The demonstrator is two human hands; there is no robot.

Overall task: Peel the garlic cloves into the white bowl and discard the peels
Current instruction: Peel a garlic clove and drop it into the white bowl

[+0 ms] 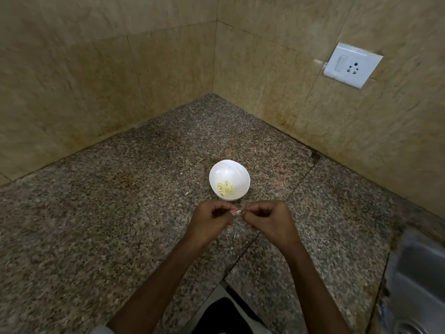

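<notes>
You get a dim, yellowish picture with soft, even light whose source you cannot tell; the table [101, 213] carries almost no hard shadows. The white bowl [229, 170] is the brightest spot, its inside close to washed out. A weak sheen sits on the socket plate [352, 65] and the steel sink [419, 273]. Your left hand [209, 221] and right hand [269, 220] read dark, and the garlic clove [238, 212] pinched between them is too small and soft for detail. The wide lens bends the wall tiles [72, 80], and the outer margins smear with blur
</notes>
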